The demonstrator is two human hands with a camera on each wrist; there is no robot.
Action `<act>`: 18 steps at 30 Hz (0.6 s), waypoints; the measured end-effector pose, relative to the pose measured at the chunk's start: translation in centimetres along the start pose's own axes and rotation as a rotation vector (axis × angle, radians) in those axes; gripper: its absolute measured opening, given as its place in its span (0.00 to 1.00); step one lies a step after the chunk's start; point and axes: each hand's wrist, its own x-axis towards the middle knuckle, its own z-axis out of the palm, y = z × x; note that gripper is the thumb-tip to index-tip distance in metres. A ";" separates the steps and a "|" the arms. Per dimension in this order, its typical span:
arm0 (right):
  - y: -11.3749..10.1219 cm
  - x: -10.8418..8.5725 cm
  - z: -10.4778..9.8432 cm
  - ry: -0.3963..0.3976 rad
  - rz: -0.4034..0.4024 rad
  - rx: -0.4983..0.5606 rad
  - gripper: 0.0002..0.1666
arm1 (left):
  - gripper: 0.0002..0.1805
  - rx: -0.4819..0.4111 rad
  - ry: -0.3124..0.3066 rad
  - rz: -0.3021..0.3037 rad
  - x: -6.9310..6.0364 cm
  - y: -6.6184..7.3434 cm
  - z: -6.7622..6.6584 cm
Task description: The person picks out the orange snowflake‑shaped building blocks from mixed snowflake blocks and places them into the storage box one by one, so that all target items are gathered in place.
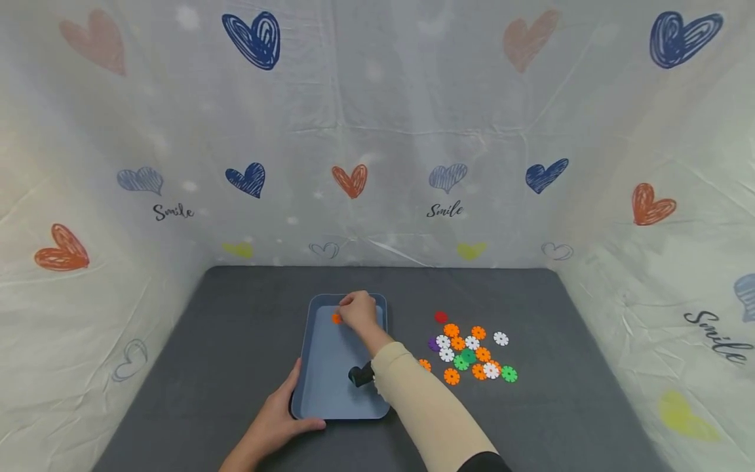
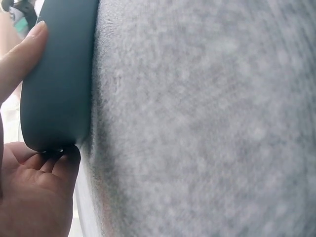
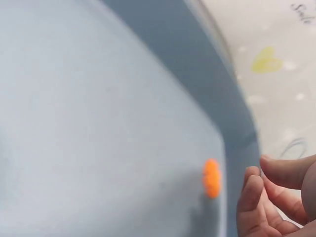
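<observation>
Beige-sleeved, the right hand point(image 1: 358, 312) has thumb and fingertips curled together just beside an orange notched disc point(image 3: 212, 178) at the far end of the blue tray point(image 1: 327, 387). The left hand point(image 1: 276, 412) grips the tray's near left corner. The right forearm point(image 1: 427, 410) and black wrist camera point(image 1: 364, 375) hide part of its right rim. Rightward on the grey table point(image 1: 248, 328), multicoloured discs point(image 1: 468, 356) lie scattered; heart-printed cloth point(image 1: 389, 98) hangs behind.

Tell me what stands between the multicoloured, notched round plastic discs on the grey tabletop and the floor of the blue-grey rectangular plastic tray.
The raised right rim of the tray, and, across the nearer part of the gap, the right arm's cream fabric sleeve. Farther back, only tabletop shows between rim and discs.
</observation>
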 end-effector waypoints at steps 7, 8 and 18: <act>-2.1 -1.3 -1.5 -0.083 -0.020 0.175 0.07 | 0.73 0.001 -0.001 -0.014 -0.1 0.0 -0.2; -2.4 -1.4 -1.7 -0.086 -0.023 0.195 0.07 | 0.72 0.001 -0.001 -0.014 -0.1 0.1 -0.3; -4.0 -4.1 -5.4 -0.134 -0.103 0.289 0.11 | 0.72 -0.008 0.009 0.004 0.0 -0.1 0.0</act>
